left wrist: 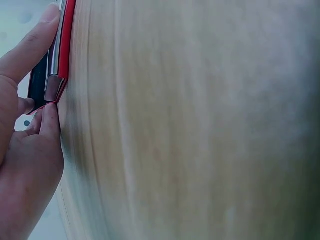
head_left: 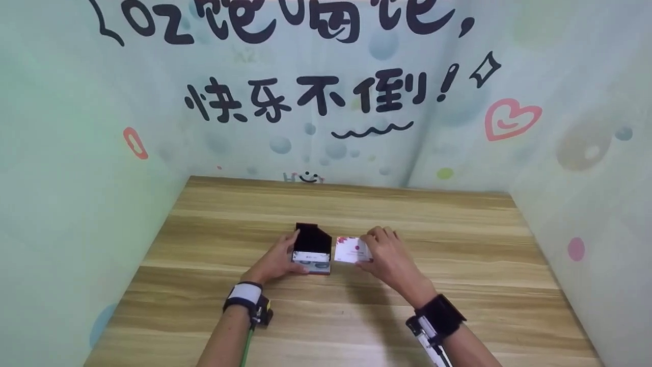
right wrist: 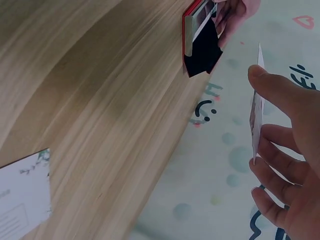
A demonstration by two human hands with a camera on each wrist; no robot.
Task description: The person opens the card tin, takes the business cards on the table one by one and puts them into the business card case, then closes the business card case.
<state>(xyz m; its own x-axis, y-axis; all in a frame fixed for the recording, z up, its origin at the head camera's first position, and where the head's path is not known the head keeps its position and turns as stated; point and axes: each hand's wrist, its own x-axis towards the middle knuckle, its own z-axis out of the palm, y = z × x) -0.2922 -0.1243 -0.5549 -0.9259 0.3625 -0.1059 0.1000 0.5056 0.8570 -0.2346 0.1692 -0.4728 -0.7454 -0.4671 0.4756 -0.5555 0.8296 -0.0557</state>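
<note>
My left hand [head_left: 276, 261] grips a small card case [head_left: 312, 239] by its left side, thumb at the front and fingers behind. The case's black flap stands raised, and a white card [head_left: 311, 256] shows inside its mouth. A red outer edge of the case [left wrist: 65, 42] appears in the left wrist view. Just right of the case, my right hand [head_left: 391, 256] pinches a white business card [head_left: 349, 250] with a red floral corner. From the right wrist view this card [right wrist: 256, 117] is seen nearly edge-on, between thumb and fingers, apart from the case.
Both hands work over a wood-grain table [head_left: 214, 219]. Printed cloth walls [head_left: 244, 148] stand behind it and at both sides. At the lower left of the right wrist view, part of another white card [right wrist: 25, 197] shows. Each wrist wears a strapped camera.
</note>
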